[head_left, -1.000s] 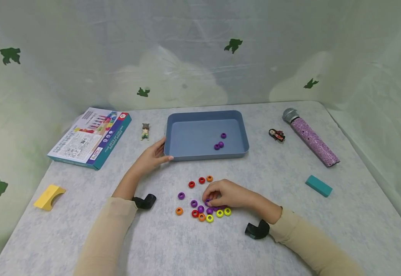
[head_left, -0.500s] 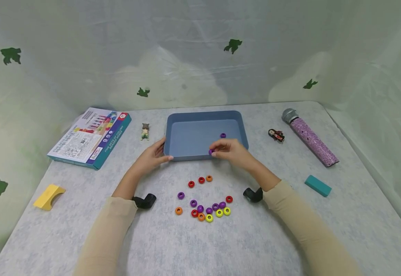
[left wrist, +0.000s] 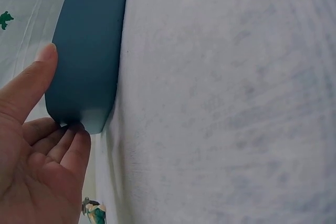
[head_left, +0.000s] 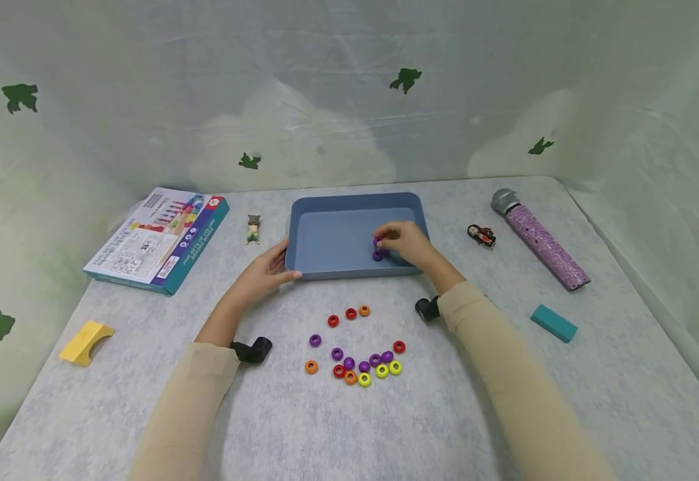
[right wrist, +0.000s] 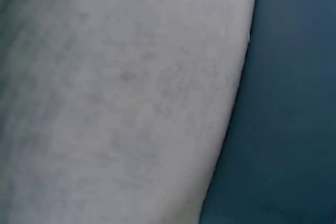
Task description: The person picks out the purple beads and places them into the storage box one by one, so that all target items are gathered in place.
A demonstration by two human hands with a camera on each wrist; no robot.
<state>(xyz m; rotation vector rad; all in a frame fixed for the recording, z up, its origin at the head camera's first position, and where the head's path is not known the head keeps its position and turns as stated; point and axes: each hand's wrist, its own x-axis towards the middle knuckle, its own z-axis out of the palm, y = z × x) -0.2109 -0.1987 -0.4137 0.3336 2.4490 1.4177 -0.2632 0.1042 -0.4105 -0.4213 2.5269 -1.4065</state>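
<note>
In the head view, a blue-grey tray (head_left: 349, 274) lies at the back middle of the table. My left hand (head_left: 260, 274) holds its front left corner; the left wrist view has the thumb along one wall and bent fingers round the corner. Over the tray's right part, my right hand (head_left: 406, 242) pinches a purple bead (head_left: 377, 241) between thumb and fingers. Just below that sits another purple bead (head_left: 377, 256) on the tray floor; the hand hides other beads there. The right wrist view takes in the tray's outer wall (right wrist: 289, 103) but not the hand.
Loose purple, red, orange and yellow beads (head_left: 364, 379) lie in front of the tray. A game box (head_left: 157, 240), a small figure (head_left: 253, 229) and a yellow arch block (head_left: 86, 343) stand left. Rightward are another figure (head_left: 482, 235), a glittery microphone (head_left: 542, 240) and a teal block (head_left: 554, 323).
My right hand has picked a purple bead from the loose group and carried it up and over the front rim into the tray's right side. My left hand stays at the corner.
</note>
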